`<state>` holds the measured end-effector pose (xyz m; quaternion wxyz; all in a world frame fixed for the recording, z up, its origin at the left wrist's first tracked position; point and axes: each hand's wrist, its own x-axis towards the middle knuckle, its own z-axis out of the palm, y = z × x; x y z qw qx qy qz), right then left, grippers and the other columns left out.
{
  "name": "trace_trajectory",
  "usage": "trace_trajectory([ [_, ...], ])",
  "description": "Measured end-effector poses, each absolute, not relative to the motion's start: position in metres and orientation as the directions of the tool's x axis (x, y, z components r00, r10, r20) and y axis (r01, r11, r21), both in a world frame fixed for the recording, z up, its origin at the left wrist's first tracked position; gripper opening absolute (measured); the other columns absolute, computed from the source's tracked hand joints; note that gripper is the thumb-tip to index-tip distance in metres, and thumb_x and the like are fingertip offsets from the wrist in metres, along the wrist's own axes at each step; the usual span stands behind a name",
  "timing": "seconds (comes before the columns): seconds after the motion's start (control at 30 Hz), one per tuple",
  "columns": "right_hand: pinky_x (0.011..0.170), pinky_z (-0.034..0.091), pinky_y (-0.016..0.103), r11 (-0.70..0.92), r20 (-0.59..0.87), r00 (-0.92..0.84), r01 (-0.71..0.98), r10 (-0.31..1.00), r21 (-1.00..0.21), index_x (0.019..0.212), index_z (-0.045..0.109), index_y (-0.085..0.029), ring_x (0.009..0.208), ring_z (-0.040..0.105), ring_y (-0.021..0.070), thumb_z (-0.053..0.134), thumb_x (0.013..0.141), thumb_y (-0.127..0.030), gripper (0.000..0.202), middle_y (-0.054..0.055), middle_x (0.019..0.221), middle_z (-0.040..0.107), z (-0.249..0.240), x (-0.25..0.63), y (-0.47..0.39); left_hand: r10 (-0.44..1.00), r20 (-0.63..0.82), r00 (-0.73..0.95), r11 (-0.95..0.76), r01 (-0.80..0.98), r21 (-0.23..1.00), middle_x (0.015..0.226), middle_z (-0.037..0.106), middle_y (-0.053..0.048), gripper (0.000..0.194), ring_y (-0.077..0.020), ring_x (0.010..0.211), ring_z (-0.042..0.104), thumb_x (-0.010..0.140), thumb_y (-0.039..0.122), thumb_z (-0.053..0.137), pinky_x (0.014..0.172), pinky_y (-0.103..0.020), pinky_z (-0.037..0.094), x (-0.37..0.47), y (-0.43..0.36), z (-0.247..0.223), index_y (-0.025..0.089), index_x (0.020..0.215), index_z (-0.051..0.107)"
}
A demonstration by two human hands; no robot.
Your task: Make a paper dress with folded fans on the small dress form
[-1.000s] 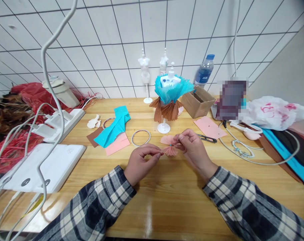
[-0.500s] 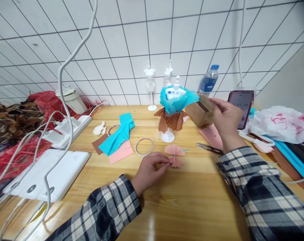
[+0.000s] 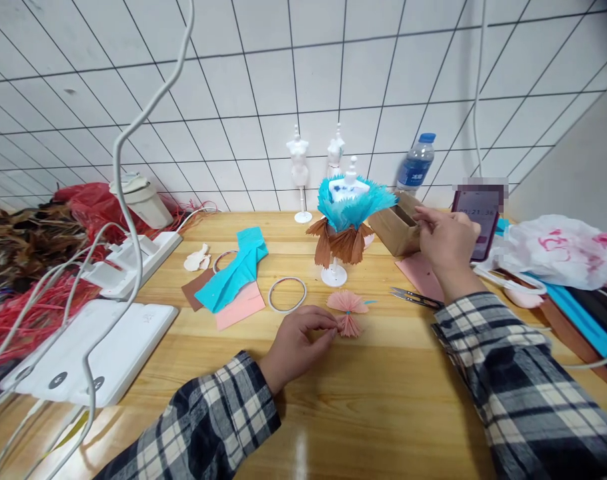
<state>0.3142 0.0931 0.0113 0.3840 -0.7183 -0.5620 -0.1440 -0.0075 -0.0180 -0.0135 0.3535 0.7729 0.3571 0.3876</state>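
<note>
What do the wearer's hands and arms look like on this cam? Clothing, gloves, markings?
Left hand and right hand are bare; no gloves or rings visible. Both arms wear long plaid sleeves, dark navy or black, grey and cream, with cuffs near the wrists. No cables or markings visible on either arm.

Your right hand (image 3: 448, 241) hides part of the pink sheet (image 3: 417, 273) near the snips (image 3: 414, 298) (what it pinches, if anything, you can't tell); the frame crops both your plaid sleeves (image 3: 218, 407).
</note>
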Motion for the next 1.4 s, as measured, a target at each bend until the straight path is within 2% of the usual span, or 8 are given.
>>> trace_trajectory([
  [0.2,0.088,0.039,0.043,0.064,0.763,0.324,0.901,0.559,-0.429,0.118,0.064,-0.02,0.09,0.056,0.0254,0.055,0.085,-0.023,0.034,0.009,0.099,0.069,0.019,0.298,0.08,0.833,0.366,0.414,-0.502,0.289,0.815,0.084,0.074,-0.006,0.012,-0.0161,0.081,0.069,0.081,0.013,0.064,0.074,-0.028,0.053,-0.011,-0.013,-0.015,0.018,0.083,0.075],
  [0.33,0.074,0.044,0.037,0.238,0.812,0.37,0.827,0.452,-0.51,0.104,0.064,-0.017,0.075,0.056,0.0214,0.05,0.088,-0.024,0.022,0.007,0.088,0.064,0.006,0.26,0.037,0.814,0.43,0.391,-0.549,0.276,0.789,0.087,0.075,-0.006,0.013,-0.0162,0.084,0.069,0.083,0.014,0.063,0.077,-0.029,0.054,-0.017,-0.009,-0.012,0.02,0.085,0.075],
  [0.47,0.071,0.046,0.033,0.42,0.628,0.1,0.661,0.772,-0.622,0.093,0.067,-0.021,0.076,0.059,0.0186,0.055,0.089,-0.024,0.014,0.004,0.084,0.066,-0.007,0.211,-0.023,0.751,0.52,0.406,-0.642,0.268,0.718,0.088,0.075,-0.005,0.014,-0.0157,0.083,0.068,0.083,0.013,0.063,0.077,-0.03,0.052,-0.021,-0.01,-0.008,0.021,0.087,0.073],
  [0.53,0.073,0.048,0.032,0.395,0.467,0.001,0.533,0.884,-0.748,0.1,0.07,-0.023,0.081,0.061,0.0186,0.054,0.091,-0.026,0.018,0.005,0.088,0.068,-0.007,0.192,-0.043,0.71,0.562,0.425,-0.69,0.26,0.675,0.088,0.075,-0.004,0.015,-0.0155,0.083,0.068,0.083,0.011,0.063,0.077,-0.03,0.051,-0.022,-0.013,-0.006,0.021,0.088,0.072],
  [0.73,0.08,0.05,0.034,0.191,0.167,-0.116,0.243,0.979,-0.951,0.101,0.074,-0.024,0.097,0.062,0.0212,0.059,0.09,-0.036,0.023,0.007,0.101,0.069,-0.004,0.177,-0.052,0.644,0.577,0.503,-0.755,0.297,0.584,0.082,0.069,-0.003,0.019,-0.0151,0.078,0.062,0.083,0.012,0.063,0.071,-0.029,0.048,-0.023,-0.021,-0.004,0.023,0.095,0.072],
  [1.17,0.057,0.043,0.028,0.099,0.087,-0.068,0.197,0.994,-0.975,0.084,0.075,-0.021,0.065,0.055,0.0146,0.07,0.079,-0.035,0.017,0.004,0.079,0.069,-0.003,0.169,-0.052,0.654,0.56,0.509,-0.753,0.36,0.551,0.074,0.066,-0.003,0.012,-0.0146,0.071,0.059,0.084,0.013,0.062,0.066,-0.028,0.046,-0.018,-0.022,-0.002,0.02,0.087,0.071],
  [1.27,0.057,0.045,0.028,0.168,0.168,-0.02,0.246,0.985,-0.954,0.081,0.074,-0.021,0.066,0.057,0.015,0.069,0.081,-0.032,0.012,0.004,0.08,0.069,-0.002,0.168,-0.054,0.669,0.541,0.509,-0.737,0.365,0.569,0.074,0.067,-0.003,0.01,-0.0145,0.071,0.059,0.084,0.013,0.062,0.067,-0.028,0.046,-0.016,-0.021,-0.004,0.019,0.086,0.07],
  [1.4,0.075,0.05,0.033,0.348,0.38,-0.002,0.406,0.925,-0.845,0.084,0.074,-0.023,0.082,0.063,0.0186,0.067,0.085,-0.026,0.007,0.004,0.085,0.071,-0.003,0.168,-0.057,0.714,0.506,0.485,-0.694,0.392,0.604,0.075,0.07,-0.003,0.01,-0.015,0.072,0.061,0.086,0.016,0.061,0.067,-0.028,0.046,-0.014,-0.023,-0.007,0.02,0.088,0.07],
])
